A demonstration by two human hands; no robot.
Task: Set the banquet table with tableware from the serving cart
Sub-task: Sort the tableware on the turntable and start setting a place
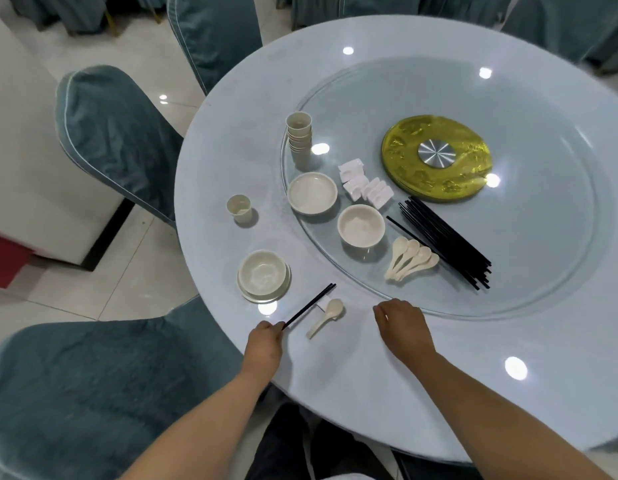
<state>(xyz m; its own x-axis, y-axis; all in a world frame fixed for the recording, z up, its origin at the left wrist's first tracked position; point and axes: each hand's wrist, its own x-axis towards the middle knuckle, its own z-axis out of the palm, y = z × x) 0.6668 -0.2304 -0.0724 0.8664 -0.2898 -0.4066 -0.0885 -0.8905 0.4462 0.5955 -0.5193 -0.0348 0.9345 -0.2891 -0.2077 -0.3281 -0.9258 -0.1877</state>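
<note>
Nearest me, the left hand [264,341] pinched the near end of the chopsticks [309,306], whose long axis ran away up-right across the tabletop [335,393] beside the spoon [326,317], while the right hand [403,327] hovered loosely curled, holding nothing.

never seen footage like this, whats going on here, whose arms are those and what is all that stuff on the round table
There is no machine here. One camera sits on a person's head and looks down, so the arms are the wearer's own. The left hand pinches the near end of a pair of black chopsticks, laid by a spoon and a bowl on a plate. The right hand holds nothing and rests near the glass turntable. On that turntable wait stacked cups, two bowls, more spoons and a bundle of chopsticks.
</note>
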